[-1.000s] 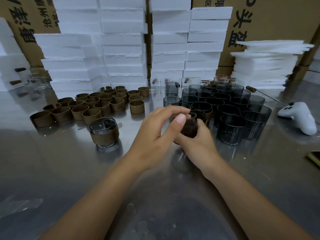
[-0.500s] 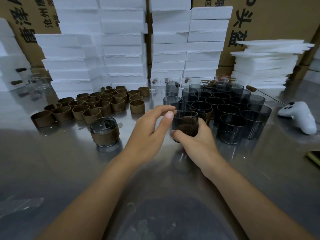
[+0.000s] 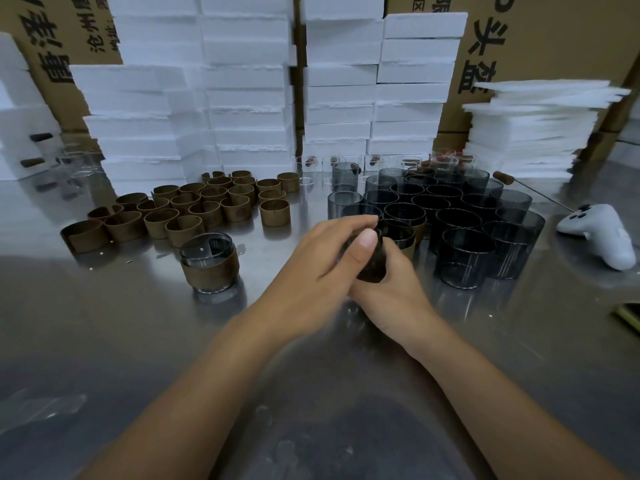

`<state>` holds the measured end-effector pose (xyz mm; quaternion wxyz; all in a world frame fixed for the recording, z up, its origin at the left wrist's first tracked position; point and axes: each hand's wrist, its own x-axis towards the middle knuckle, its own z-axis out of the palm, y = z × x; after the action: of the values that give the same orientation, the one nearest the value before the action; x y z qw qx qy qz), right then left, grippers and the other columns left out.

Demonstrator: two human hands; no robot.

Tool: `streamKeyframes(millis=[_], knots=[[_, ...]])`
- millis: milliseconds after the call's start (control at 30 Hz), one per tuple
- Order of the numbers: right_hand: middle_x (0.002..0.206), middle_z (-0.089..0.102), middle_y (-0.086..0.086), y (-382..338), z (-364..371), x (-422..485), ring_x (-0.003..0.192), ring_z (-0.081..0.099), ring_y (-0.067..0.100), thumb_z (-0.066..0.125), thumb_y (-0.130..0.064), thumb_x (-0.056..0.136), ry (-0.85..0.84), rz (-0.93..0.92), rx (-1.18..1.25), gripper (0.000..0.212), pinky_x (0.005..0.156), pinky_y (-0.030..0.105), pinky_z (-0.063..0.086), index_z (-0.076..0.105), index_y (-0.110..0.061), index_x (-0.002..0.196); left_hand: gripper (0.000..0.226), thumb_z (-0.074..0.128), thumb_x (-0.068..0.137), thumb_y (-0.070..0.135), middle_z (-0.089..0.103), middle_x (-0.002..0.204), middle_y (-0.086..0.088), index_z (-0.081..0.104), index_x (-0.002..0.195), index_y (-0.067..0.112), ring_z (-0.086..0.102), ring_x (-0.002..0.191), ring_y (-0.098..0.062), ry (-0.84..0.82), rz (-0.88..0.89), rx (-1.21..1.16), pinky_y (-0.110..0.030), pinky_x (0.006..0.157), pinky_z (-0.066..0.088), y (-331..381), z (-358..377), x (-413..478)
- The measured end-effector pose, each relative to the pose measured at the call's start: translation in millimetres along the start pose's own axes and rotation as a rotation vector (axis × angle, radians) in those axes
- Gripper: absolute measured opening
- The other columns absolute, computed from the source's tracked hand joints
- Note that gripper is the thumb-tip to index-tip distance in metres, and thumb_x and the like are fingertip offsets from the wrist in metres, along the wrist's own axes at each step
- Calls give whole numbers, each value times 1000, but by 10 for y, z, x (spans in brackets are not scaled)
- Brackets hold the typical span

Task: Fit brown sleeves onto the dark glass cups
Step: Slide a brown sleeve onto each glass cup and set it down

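Note:
Both hands meet over one dark glass cup (image 3: 373,263) above the middle of the steel table. My left hand (image 3: 322,261) grips it from above, thumb on its rim. From below, my right hand (image 3: 388,289) wraps round its base. Most of the cup is hidden; whether a sleeve is on it cannot be told. Several empty brown sleeves (image 3: 194,209) stand at the left. Several dark glass cups (image 3: 450,216) are clustered at the right. One cup wearing a brown sleeve (image 3: 210,263) stands alone to the left of my hands.
White foam blocks (image 3: 249,98) are stacked along the back, with foam sheets (image 3: 530,133) at the right and cardboard boxes (image 3: 540,46) behind. A white controller (image 3: 604,235) lies at the right edge. Clear glasses (image 3: 332,168) stand behind the dark cups.
My left hand closed back over the cup's top after lifting off half a second ago. The cup has dropped slightly and tilted within my right hand's grip.

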<state>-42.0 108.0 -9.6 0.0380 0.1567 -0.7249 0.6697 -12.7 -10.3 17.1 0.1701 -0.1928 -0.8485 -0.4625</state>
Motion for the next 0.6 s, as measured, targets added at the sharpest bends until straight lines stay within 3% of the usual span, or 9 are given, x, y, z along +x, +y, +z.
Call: streamKeyframes(millis=[100, 233, 333, 400, 500, 600], knots=[[94, 68, -5, -7, 2, 7, 83, 65, 0, 77, -15, 70, 20, -11, -4, 38, 64, 10, 47, 58, -19, 103, 47, 36, 93, 50, 58, 127, 10, 56, 127, 25, 44, 126, -2, 8, 58, -9, -27, 107, 35, 53, 10, -16], [88, 67, -8, -11, -16, 11, 73, 62, -6, 75, -26, 68, 63, 22, -14, 38, 59, 8, 46, 57, -24, 102, 43, 32, 89, 51, 65, 115, 11, 60, 115, 30, 52, 118, -6, 61, 112, -46, -31, 102, 40, 100, -11, -20], [89, 68, -6, 9, -43, 23, 75, 64, 2, 78, -21, 72, 107, 54, -17, 35, 63, 15, 49, 57, -24, 100, 32, 35, 90, 48, 67, 108, 13, 60, 105, 37, 57, 113, -11, 102, 127, -89, -38, 100, 43, 106, -28, -14], [89, 68, -2, 15, -50, 29, 77, 63, 8, 77, -21, 72, 131, 68, -23, 34, 66, 21, 49, 57, -22, 99, 31, 34, 90, 47, 68, 106, 12, 61, 103, 36, 58, 111, -12, 128, 131, -85, -35, 98, 44, 85, -35, -6], [85, 64, -5, 18, -52, 43, 73, 61, 7, 75, -19, 71, 169, 73, -20, 32, 62, 19, 44, 56, -23, 96, 33, 33, 91, 47, 70, 103, 11, 62, 101, 34, 58, 108, -10, 163, 125, -72, -28, 95, 44, 43, -56, 7], [83, 64, -7, 18, -59, 51, 73, 61, 6, 75, -19, 71, 193, 82, -11, 30, 61, 17, 42, 56, -24, 95, 29, 35, 93, 45, 69, 103, 12, 61, 99, 36, 60, 108, -10, 187, 106, -56, -38, 99, 42, -7, -72, 25]])
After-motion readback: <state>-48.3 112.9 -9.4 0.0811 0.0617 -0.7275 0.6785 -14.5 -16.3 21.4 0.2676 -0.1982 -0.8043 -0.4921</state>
